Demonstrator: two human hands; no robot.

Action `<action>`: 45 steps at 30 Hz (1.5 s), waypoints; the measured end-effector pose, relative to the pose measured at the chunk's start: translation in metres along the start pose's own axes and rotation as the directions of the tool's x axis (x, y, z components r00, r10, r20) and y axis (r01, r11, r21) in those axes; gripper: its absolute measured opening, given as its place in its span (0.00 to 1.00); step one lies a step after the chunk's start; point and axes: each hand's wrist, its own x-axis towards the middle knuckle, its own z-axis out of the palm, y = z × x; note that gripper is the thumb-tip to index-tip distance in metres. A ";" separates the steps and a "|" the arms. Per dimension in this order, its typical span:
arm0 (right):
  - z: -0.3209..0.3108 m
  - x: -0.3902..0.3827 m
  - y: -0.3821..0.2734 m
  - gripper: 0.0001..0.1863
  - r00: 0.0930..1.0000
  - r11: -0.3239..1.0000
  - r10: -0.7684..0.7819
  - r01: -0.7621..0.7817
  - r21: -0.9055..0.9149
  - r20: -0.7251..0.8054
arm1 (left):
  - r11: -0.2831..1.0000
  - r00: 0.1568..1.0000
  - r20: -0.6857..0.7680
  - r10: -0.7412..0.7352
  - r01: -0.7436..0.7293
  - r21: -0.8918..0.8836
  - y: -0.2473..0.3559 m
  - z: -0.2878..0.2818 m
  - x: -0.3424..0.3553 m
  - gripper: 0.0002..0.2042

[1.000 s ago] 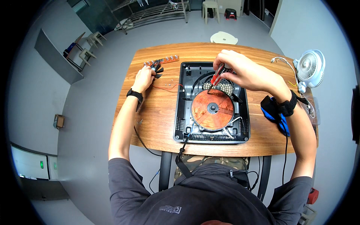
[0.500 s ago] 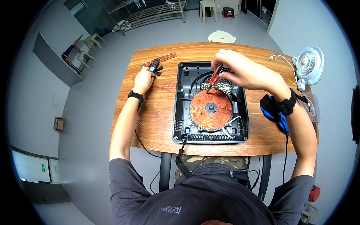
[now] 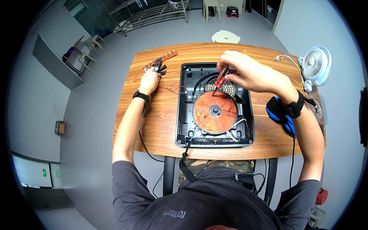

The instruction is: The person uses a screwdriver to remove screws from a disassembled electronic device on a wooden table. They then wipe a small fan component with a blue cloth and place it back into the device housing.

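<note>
Copper-coloured, a flat round coil [image 3: 215, 119] sits in an open black plastic housing [image 3: 184, 107] on the brown wooden table [image 3: 159, 115]. Over the coil's far edge, the right hand [image 3: 242, 71] grips a red-handled screwdriver [image 3: 220, 81], tip down. At a black-bladed fan [image 3: 163, 70], the left hand's [image 3: 150, 81] grip I cannot tell.

pale logo [image 3: 180, 214] and lettering [image 3: 170, 214] on dark shirt [image 3: 214, 193], green sign [image 3: 44, 172] on white panel [image 3: 28, 168], too small

Seemingly a plain workroom | opened appliance [image 3: 215, 103] on wooden table [image 3: 161, 111] | metal rack [image 3: 154, 19] | plastic stools [image 3: 226, 37] | grey floor [image 3: 100, 115]
</note>
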 end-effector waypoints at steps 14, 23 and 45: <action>0.002 -0.004 -0.001 0.12 0.997 0.998 -0.051 0.052 0.026 -0.063 | 0.983 0.981 0.054 0.184 -0.184 -0.008 0.007 -0.006 0.001 0.05; 0.004 -0.001 0.005 0.12 0.976 0.985 -0.170 0.165 -0.045 -0.139 | 0.960 0.976 0.218 -0.017 0.077 -0.268 0.011 -0.041 -0.010 0.11; -0.013 -0.013 -0.058 0.14 0.949 0.971 -0.236 0.220 -0.098 -0.207 | 0.668 0.904 0.135 0.405 -0.192 -0.719 0.161 -0.105 -0.098 0.06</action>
